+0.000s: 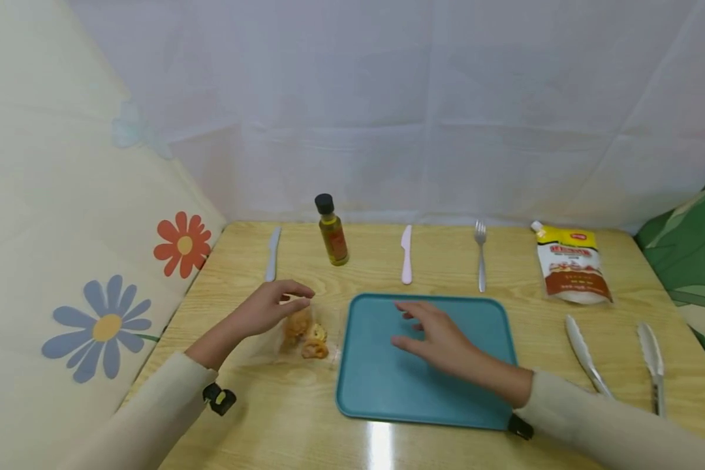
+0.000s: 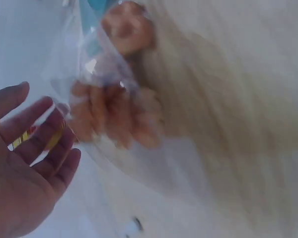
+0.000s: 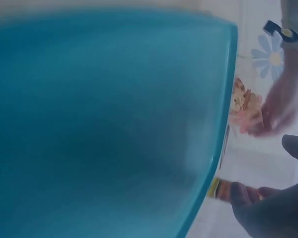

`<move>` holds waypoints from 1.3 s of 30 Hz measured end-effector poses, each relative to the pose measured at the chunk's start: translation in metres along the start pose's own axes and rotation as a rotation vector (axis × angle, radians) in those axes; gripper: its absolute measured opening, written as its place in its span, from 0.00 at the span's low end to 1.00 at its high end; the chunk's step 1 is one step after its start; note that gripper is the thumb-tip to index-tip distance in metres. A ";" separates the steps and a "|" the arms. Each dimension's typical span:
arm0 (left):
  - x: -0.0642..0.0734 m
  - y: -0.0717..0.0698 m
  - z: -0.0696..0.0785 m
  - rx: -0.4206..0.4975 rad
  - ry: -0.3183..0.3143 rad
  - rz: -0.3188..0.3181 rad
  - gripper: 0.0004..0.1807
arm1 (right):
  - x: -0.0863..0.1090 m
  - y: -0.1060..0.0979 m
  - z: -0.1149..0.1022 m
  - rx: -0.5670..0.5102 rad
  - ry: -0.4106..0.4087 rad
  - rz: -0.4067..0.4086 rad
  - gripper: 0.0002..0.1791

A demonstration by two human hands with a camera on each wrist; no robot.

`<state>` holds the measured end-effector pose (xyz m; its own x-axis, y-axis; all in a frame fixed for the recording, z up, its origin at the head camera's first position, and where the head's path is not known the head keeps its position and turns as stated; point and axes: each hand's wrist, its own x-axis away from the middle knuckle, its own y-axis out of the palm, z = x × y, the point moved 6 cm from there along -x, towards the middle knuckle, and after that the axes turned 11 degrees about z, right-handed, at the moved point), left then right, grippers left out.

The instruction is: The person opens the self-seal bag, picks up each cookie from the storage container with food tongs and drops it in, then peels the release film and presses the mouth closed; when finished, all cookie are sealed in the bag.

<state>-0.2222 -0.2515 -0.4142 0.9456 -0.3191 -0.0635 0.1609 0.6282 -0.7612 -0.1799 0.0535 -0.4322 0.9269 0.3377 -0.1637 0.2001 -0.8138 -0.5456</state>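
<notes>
A clear plastic bag (image 2: pixel 176 168) with orange-brown food pieces (image 1: pixel 314 348) lies left of the tray; at least one piece is ring-shaped. My left hand (image 1: pixel 270 308) is over the bag's far left side, fingers loosely bent and parted from the thumb. In the left wrist view, the left fingertips (image 2: pixel 64 163) come close to the bag; whether they touch it I cannot tell. Above the blue tray (image 1: pixel 382 385) hovers my right hand (image 1: pixel 437 333), thumb and fingers apart, holding nothing. Only the tray's surface shows beneath it.
Along the back stand or lie a grey knife (image 1: pixel 273 254), a dark-capped oil bottle (image 1: pixel 333 238), a pink knife (image 1: pixel 407 254), a fork (image 1: pixel 481 258) and a spouted pouch (image 1: pixel 572 264). Metal tongs (image 1: pixel 584 352) lie at right, partly under the right sleeve. Cloth (image 1: pixel 358 130) hangs behind.
</notes>
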 end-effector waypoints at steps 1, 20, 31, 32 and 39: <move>-0.007 0.005 0.006 -0.018 0.005 -0.033 0.20 | -0.008 0.008 -0.003 -0.004 0.000 -0.017 0.34; -0.058 0.060 0.012 -0.121 0.002 -0.318 0.08 | -0.089 0.081 -0.011 -0.063 0.043 -0.105 0.16; -0.052 0.054 0.009 0.129 -0.040 -0.329 0.06 | -0.103 0.093 -0.005 -0.054 0.085 -0.081 0.02; -0.052 0.053 0.008 0.137 -0.044 -0.329 0.06 | -0.103 0.092 -0.006 -0.056 0.080 -0.073 0.02; -0.050 0.050 0.003 0.165 -0.082 -0.310 0.07 | -0.099 0.090 -0.015 -0.020 -0.032 0.047 0.08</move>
<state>-0.2605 -0.2022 -0.4475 0.8633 -0.4586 0.2106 0.4804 0.6188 -0.6215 -0.2493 -0.0600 -0.4529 0.9247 0.3140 -0.2153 0.1636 -0.8383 -0.5201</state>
